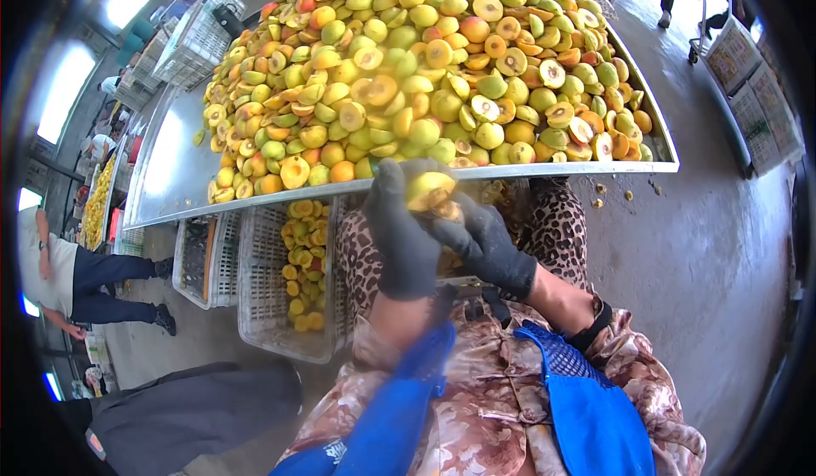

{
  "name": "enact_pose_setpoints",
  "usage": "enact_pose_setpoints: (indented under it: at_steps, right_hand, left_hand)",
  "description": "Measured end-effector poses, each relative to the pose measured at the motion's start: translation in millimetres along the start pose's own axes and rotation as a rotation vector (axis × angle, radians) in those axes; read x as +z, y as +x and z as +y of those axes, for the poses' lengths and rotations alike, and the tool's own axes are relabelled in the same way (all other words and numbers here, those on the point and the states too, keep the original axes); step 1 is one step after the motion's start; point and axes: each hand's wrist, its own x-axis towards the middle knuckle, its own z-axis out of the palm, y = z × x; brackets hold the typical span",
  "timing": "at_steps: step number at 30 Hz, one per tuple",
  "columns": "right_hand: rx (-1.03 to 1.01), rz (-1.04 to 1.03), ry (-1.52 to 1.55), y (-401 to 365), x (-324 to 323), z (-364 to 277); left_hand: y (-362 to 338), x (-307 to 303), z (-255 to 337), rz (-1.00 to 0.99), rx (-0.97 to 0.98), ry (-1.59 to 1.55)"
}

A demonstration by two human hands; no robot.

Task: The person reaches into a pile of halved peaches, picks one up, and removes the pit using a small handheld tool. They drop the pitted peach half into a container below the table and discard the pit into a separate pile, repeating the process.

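L hand (398,236) grips fruit (428,189), R hand (486,246) clasps it too, tray (510,171) heaped w/ fruit halves (408,59), crate (259,306) part-full below

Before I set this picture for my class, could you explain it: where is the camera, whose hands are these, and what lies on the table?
There is no machine here: a person wears one camera on the head, looking forward and down. The two dark-gloved hands are that person's own. The left hand grips a yellow fruit; the right hand touches it from below, its grip unclear. Ahead, a metal table is heaped with cut fruit. Beneath it stand white crates. At the left edge is another person.
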Motion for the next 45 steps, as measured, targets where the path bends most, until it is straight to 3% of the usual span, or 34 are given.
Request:
enact_pose_setpoints:
  at_steps: [3,4,8,12,15,18,20,21,23,24,28,30,31,32,35,39,45]
  right_hand:
    - [-0.307,0.052,-0.316,-10.4,-23.0,-18.0]
    - [-0.354,0.065,-0.473,-10.9,-32.1,-22.7]
    - [-0.396,0.148,-0.594,-5.4,-53.4,-38.1]
    - [-0.328,0.059,-0.508,-13.0,-64.2,-33.9]
    - [-0.293,0.040,-0.556,-17.6,-67.4,-42.5]
    - [-0.111,0.057,-0.460,-21.1,-65.8,-45.3]
    - [0.101,0.116,-0.301,-19.3,-57.0,-49.1]
    - [0.106,0.106,-0.236,-20.0,-55.3,-46.6]
    - [0.121,0.097,-0.116,-24.2,-62.0,-32.2]
    - [0.118,0.111,0.018,-26.0,-60.4,-25.1]
    - [0.282,0.108,0.298,-30.6,-63.1,-29.1]
    - [0.271,0.070,0.333,-31.1,-65.7,-41.5]
    - [0.263,0.048,0.350,-30.9,-66.0,-46.5]
    - [0.238,0.026,0.302,-30.6,-65.8,-50.9]
    - [0.178,-0.059,0.189,-33.1,-60.2,-54.1]
    - [0.143,-0.205,-0.041,-35.5,-58.9,-50.5]
    - [0.064,-0.292,-0.251,-25.0,-60.4,-56.7]
  left_hand:
    - [18.3,-13.4,10.9,0.072,-0.059,-0.167]
    - [19.6,-22.1,15.8,-0.012,-0.067,0.024]
    - [4.5,-9.6,14.7,-0.296,0.028,0.198]
    - [4.2,-11.7,26.6,-0.532,-0.029,0.198]
    - [-4.2,-10.2,32.9,-0.523,-0.132,0.070]
    - [-9.9,-8.7,31.0,-0.382,-0.230,-0.020]
    - [-14.6,-3.0,26.5,-0.181,-0.196,0.034]
    - [-17.5,4.0,26.8,-0.083,-0.175,0.051]
    - [-10.6,-10.9,8.2,-0.223,0.030,0.197]
    - [-13.4,-3.1,12.2,-0.206,-0.028,0.069]
    - [-19.5,6.5,22.5,-0.302,0.189,0.435]
    - [-21.2,7.8,26.8,-0.351,0.094,0.250]
    - [-21.7,6.5,24.4,-0.351,-0.075,-0.077]
    - [-22.2,4.3,22.2,-0.341,-0.245,-0.402]
    - [-12.5,-9.3,10.3,-0.262,-0.131,-0.085]
    - [-20.8,3.6,21.8,-0.116,-0.225,-0.020]
    - [-20.3,8.0,20.3,-0.159,-0.229,0.197]
